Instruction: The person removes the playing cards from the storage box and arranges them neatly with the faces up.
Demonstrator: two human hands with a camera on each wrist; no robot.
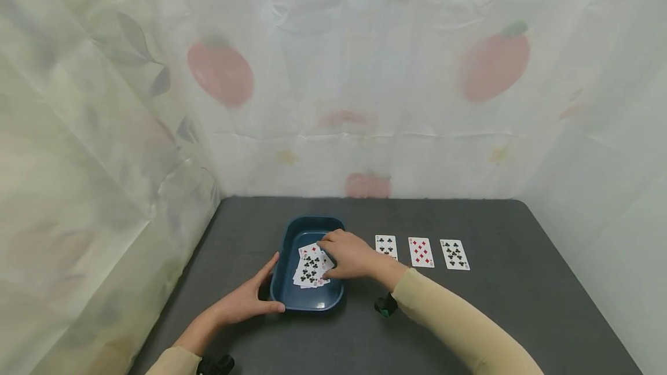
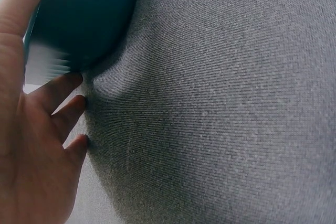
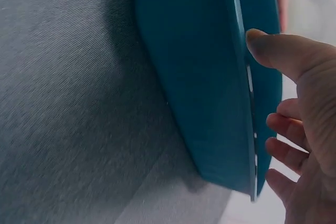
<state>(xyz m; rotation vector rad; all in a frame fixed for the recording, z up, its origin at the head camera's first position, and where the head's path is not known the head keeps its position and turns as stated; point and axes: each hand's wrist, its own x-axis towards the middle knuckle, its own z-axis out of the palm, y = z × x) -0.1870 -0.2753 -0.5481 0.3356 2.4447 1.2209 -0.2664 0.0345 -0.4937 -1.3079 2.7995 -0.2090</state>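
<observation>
A dark blue tray [image 1: 307, 304] stands on the table with several overlapping playing cards [image 1: 308, 271] inside, a club card on top. My left hand [image 1: 247, 301] is at the tray's left side, thumb at the near corner and fingers spread along the wall. In the left wrist view, its fingertips [image 2: 79, 77] lie close to the tray's underside. Over the right rim reaches my right hand [image 1: 350, 254], thumb and fingers apart above the cards and covering part of them. Its thumb [image 3: 278, 51] overlaps the tray rim in the right wrist view; no card shows between the fingers.
Right of the tray, three face-up cards lie in a row: a club card [image 1: 385, 243] partly behind my right wrist, a diamond card [image 1: 421, 252] and another club card [image 1: 455, 254]. The dark table [image 1: 500, 305] is bordered by pale printed curtains [image 1: 292, 103] at the back and sides.
</observation>
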